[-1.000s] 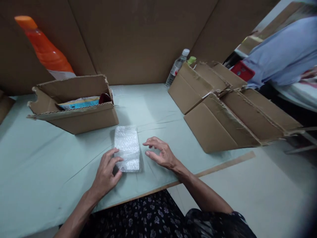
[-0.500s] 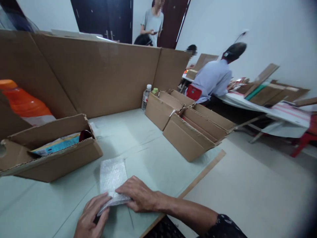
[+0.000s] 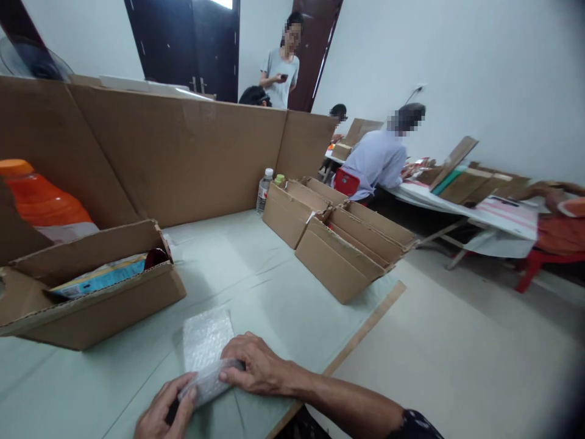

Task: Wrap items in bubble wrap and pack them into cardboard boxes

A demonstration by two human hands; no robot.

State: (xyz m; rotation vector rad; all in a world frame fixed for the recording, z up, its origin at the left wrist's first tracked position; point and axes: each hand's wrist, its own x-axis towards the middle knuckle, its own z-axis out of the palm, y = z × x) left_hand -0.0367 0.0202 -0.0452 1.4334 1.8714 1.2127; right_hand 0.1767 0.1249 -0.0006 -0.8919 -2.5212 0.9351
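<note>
A clear bubble wrap sheet lies on the pale green table cover in front of me, its far part flat. The near end is raised and rolled over toward the far part. My left hand pinches the left end of the roll between thumb and fingers. At the right end, my right hand grips it with the thumb below and fingers on top. Dark patches show at both ends of the roll; whether they are an object inside or shadow I cannot tell.
An open cardboard box holding a blue-and-yellow packet stands at left, an orange bottle behind it. More cardboard boxes and a water bottle stand at right. A cardboard partition closes the back; people are beyond.
Both hands have taken hold of the bubble wrap's near end, lifted it and rolled it over away from me. The view has swung up and right, showing the room.
</note>
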